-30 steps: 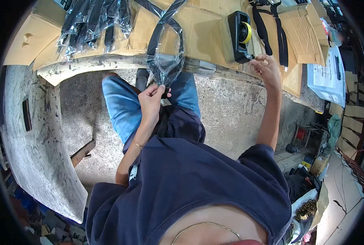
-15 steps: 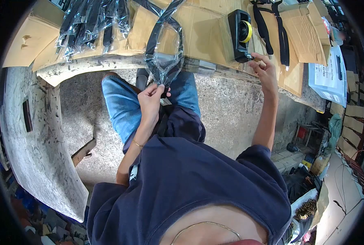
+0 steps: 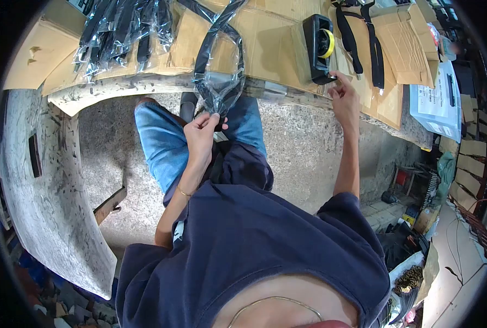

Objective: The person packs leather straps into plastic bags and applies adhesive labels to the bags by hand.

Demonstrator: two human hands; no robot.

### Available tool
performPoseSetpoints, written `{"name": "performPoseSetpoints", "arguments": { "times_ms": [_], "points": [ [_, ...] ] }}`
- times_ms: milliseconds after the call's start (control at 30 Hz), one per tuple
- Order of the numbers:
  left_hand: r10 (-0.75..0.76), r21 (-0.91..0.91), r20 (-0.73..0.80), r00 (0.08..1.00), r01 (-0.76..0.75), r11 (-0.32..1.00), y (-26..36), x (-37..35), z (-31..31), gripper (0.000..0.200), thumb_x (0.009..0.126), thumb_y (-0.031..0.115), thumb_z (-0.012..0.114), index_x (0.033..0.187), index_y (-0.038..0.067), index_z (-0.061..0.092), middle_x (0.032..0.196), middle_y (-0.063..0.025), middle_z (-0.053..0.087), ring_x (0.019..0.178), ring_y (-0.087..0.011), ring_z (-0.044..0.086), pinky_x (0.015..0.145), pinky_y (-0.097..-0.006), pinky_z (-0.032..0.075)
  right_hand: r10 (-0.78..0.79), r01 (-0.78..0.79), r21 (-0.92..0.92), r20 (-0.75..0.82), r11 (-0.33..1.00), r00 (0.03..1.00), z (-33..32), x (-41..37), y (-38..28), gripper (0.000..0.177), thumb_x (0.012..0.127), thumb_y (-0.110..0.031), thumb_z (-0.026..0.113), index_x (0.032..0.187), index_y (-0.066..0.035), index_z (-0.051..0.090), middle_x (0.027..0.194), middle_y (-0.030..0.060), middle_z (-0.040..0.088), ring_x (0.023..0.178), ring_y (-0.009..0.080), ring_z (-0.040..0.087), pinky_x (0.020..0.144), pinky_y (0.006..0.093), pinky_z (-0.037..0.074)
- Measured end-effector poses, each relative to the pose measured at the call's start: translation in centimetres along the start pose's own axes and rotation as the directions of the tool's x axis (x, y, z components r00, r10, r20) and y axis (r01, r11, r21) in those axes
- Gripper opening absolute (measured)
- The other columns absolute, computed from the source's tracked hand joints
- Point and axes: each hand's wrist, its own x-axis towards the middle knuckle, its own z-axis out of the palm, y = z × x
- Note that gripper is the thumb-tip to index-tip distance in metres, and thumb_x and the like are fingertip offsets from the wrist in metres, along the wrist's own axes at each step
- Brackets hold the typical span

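Observation:
My left hand (image 3: 201,134) is closed, pinching the gathered lower end of a clear plastic bag with a black strap (image 3: 202,60) inside. The bagged strap runs up from my fingers over the table edge and forms a loop on the cardboard. My right hand (image 3: 346,104) is at the near end of a black tape dispenser (image 3: 312,46), which carries a roll of tape with a yellow core (image 3: 326,43). The right fingers are curled, with the index fingertip at the dispenser's cutter end. Whatever lies between them is too small to make out.
Several bagged black straps (image 3: 124,33) lie on the cardboard-covered table (image 3: 270,33) at the left. Unbagged black straps (image 3: 375,49) lie right of the dispenser, beside an open cardboard box (image 3: 404,41). A clear plastic bin (image 3: 437,104) with a paper label stands at the far right.
My right hand has shifted slightly left and its index finger reaches further along the dispenser's end. My left hand still holds the bagged strap in the same place.

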Motion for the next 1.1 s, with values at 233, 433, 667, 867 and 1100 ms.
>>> {"name": "performPoseSetpoints", "arguments": {
  "times_ms": [233,433,667,867,1100],
  "points": [
    [0.040,-0.053,0.001,0.999,-0.040,0.998,0.2,-0.3,0.0,0.016,0.087,0.005,0.059,0.082,-0.009,0.065,0.078,-0.0120,0.068,0.063,-0.0116,0.062,0.061,-0.0214,0.047,-0.061,0.052,0.128,0.067,0.990,0.996,1.1,-4.1,-6.0,0.043,0.081,-0.003,0.065,0.123,-0.008,0.056,0.083,0.0088,0.067,0.078,0.0142,0.062,0.077,0.0282,0.048],
    [0.060,-0.006,0.048,0.997,-0.060,0.998,1.1,-0.5,-0.3,0.018,0.087,0.005,0.060,0.089,-0.012,0.065,0.080,-0.0135,0.067,0.064,-0.0144,0.062,0.063,-0.0242,0.048,-0.291,0.178,0.317,0.355,0.931,0.889,5.8,-4.2,-11.8,0.021,0.085,-0.008,0.064,0.105,-0.002,0.065,0.084,0.0078,0.067,0.078,0.0123,0.062,0.076,0.0264,0.048],
    [0.053,0.038,0.069,0.996,-0.056,0.998,3.3,-0.3,-1.8,0.014,0.085,0.004,0.061,0.083,-0.009,0.066,0.077,-0.0118,0.068,0.061,-0.0115,0.062,0.057,-0.0222,0.050,-0.550,0.294,0.569,0.350,0.768,0.759,8.8,-3.4,-15.0,0.016,0.087,-0.012,0.064,0.096,0.002,0.065,0.080,0.0007,0.064,0.071,0.0069,0.057,0.067,0.0196,0.044],
    [0.038,0.209,0.186,0.982,-0.077,0.975,6.4,-0.4,-3.8,0.013,0.082,0.005,0.063,0.083,-0.007,0.068,0.075,-0.0100,0.068,0.060,-0.0088,0.060,0.055,-0.0216,0.048,-0.290,-0.184,0.454,0.780,0.872,0.554,9.9,-2.5,-18.1,0.014,0.087,-0.018,0.065,0.089,-0.004,0.066,0.069,-0.0070,0.054,0.055,0.0001,0.036,0.049,0.0177,0.025],
    [0.041,0.236,0.210,0.977,-0.091,0.968,7.5,-0.3,-5.1,0.014,0.078,0.006,0.064,0.078,-0.008,0.067,0.072,-0.0121,0.067,0.059,-0.0125,0.062,0.056,-0.0254,0.050,-0.380,-0.075,0.459,0.806,0.885,0.454,11.7,-2.0,-19.4,0.016,0.088,-0.011,0.063,0.095,0.002,0.066,0.083,0.0013,0.067,0.077,0.0045,0.058,0.070,0.0202,0.045]
  ]
}}
